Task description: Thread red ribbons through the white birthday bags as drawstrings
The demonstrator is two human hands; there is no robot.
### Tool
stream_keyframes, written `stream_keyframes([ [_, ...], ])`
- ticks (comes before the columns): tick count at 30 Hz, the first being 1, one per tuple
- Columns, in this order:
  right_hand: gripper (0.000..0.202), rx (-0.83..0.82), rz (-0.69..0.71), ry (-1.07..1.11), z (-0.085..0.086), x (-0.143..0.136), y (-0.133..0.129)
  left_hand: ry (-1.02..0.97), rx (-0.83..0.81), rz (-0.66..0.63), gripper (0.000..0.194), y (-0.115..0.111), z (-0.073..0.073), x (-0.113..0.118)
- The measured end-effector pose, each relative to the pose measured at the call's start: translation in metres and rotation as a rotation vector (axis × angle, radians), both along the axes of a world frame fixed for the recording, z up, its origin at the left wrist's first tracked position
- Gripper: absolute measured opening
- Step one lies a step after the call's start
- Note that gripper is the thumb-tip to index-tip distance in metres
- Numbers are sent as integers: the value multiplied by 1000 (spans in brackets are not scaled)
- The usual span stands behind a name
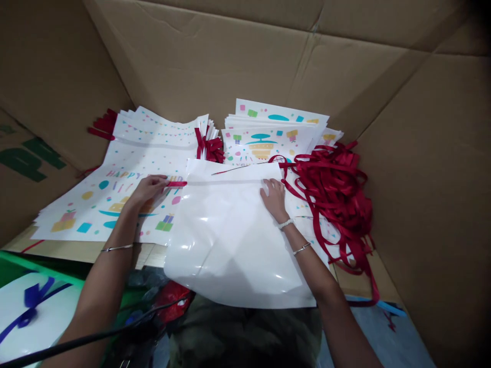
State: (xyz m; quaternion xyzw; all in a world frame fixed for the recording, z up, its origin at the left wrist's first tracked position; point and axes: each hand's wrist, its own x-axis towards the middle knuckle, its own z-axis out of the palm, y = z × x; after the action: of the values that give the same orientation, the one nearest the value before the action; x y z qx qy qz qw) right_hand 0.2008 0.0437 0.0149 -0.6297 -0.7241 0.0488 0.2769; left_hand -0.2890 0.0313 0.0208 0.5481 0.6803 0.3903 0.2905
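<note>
A white glossy sheet (238,240) lies in front of me, its lower edge hanging over the table edge. At its upper left side my left hand (149,188) pinches the end of a red ribbon (177,184) that sticks out from the sheet. My right hand (273,195) rests on the sheet's upper right part, fingers spread and bent. Above it, a thin dark strip with a reddish end (241,168) lies across the sheet's top. Beside the right hand is a big tangle of red ribbons (333,194).
A stack of printed birthday sheets (88,204) with red ribbon ends lies left. More printed sheets (276,125) lie at the back. Cardboard walls (230,61) enclose the table's back and sides. Lower left are a white item with a blue bow (42,317) and a black cord (76,341).
</note>
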Motion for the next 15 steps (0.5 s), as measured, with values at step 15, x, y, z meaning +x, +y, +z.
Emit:
stream_keyframes([
  [15,51,-60,-43,-99,6,-4,-7,80,7,71,20,-3,10,-4],
])
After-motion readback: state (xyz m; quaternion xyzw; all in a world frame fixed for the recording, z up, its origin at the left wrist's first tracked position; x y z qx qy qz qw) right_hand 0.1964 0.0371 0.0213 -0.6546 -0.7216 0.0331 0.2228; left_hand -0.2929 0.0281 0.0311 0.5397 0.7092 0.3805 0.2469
